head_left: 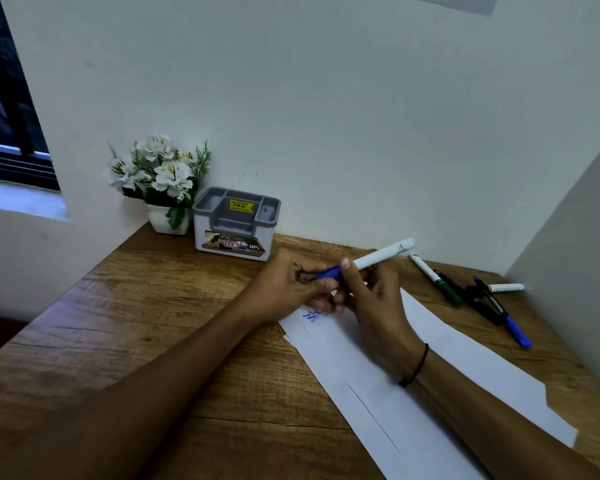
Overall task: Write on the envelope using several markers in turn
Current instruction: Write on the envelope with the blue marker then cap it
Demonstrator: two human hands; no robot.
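Head view: both hands meet over the envelope (430, 368), right hand (378, 306) gripping blue marker (378, 257) barrel, left hand (288, 289) pinching its cap. Blue writing (311, 315) done; the spare markers (478, 296) beside the envelope are likely still to be used.

A white pot of white flowers (156, 174) stands in the far corner of the wooden surface (125, 341), just beside a grey organiser box (234, 225) against the wall, with a dark window (7, 109) at left.

White envelope (430, 386) flat w/ blue scribble; markers (478, 296) beside.
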